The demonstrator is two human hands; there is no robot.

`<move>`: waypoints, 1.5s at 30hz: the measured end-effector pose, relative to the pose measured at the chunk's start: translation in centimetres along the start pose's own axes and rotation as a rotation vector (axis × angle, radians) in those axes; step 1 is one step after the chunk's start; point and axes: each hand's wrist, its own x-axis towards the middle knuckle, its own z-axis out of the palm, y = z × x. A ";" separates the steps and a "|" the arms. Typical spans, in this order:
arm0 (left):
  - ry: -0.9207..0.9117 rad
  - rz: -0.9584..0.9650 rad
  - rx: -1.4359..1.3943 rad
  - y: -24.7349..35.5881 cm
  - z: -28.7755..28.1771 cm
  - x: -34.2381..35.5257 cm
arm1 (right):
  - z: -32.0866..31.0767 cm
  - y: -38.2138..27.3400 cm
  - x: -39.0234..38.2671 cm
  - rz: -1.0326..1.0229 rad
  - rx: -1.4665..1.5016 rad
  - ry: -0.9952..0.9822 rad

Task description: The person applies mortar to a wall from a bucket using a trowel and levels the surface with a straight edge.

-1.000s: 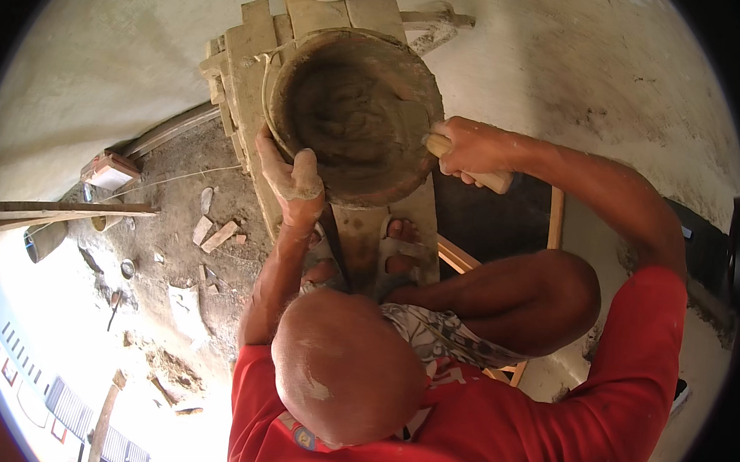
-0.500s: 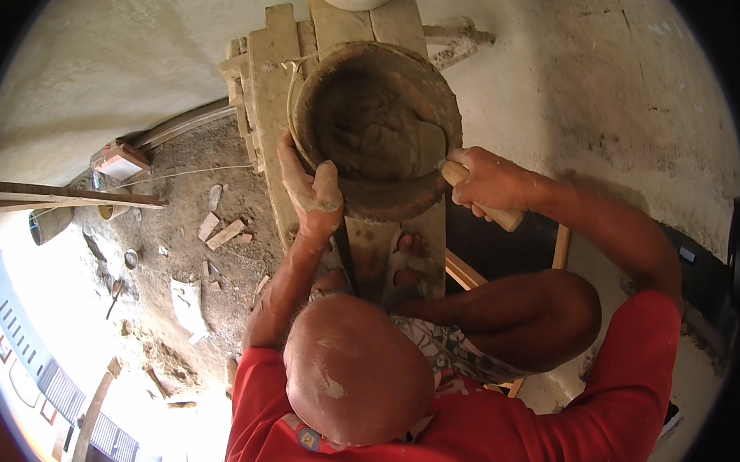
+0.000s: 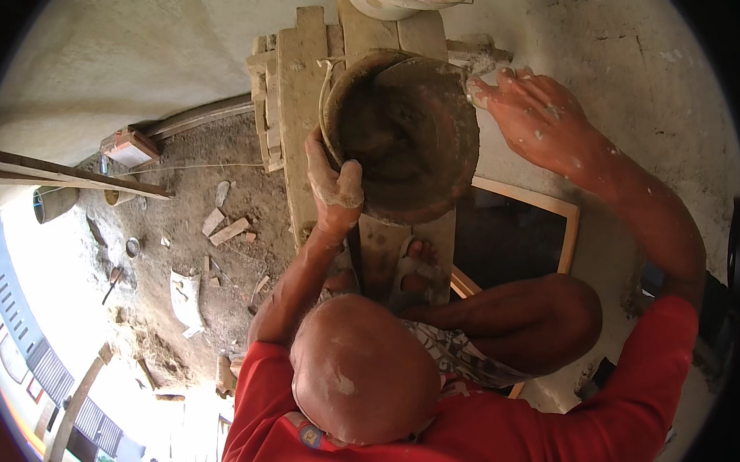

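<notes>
A dark bucket (image 3: 464, 165), its inside coated with grey wet mortar (image 3: 382, 137), stands on wooden planks in front of me. My left hand (image 3: 336, 180) is closed on its near left side, thumb toward the bucket and fingers along the outer wall. Off the bucket's far right rim, my right hand (image 3: 534, 114) is raised, back up and spattered with mortar. Its fingers are curled round a trowel, whose handle the hand mostly hides; the blade is hard to make out against the dark bucket.
A white bucket (image 3: 388, 5) stands farther along the planks (image 3: 302, 88). A wood-framed dark panel (image 3: 514, 237) leans low on the right, by my knee. Walls rise left and right. Wood scraps (image 3: 230, 231) and a pale sack (image 3: 187, 299) lie on the dirt floor below.
My right hand has lifted from the bucket's right side, up and away toward its far right rim. The trowel blade has left the mortar's right edge. My left hand still holds the bucket.
</notes>
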 end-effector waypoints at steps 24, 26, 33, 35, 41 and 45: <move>-0.044 0.067 0.061 -1.1 1.2 -1.6 | 7.8 -3.2 -2.3 0.532 1.325 -1.079; -0.026 0.036 0.050 -1.1 1.1 -1.6 | 8.6 -4.7 -2.9 0.606 1.523 -1.059; 0.044 -0.088 -0.101 -1.1 -0.3 0.1 | 9.1 -9.6 -1.2 0.730 2.006 -0.836; 0.053 -0.089 -0.054 -1.1 -0.7 0.4 | 8.9 -9.9 0.0 0.726 2.147 -0.764; 0.020 -0.052 -0.105 -1.1 -0.6 0.6 | 7.2 -7.3 -0.4 0.721 1.761 -0.781; 0.005 -0.014 -0.040 -0.5 -0.7 0.7 | 5.5 -5.8 -0.3 0.744 1.648 -0.813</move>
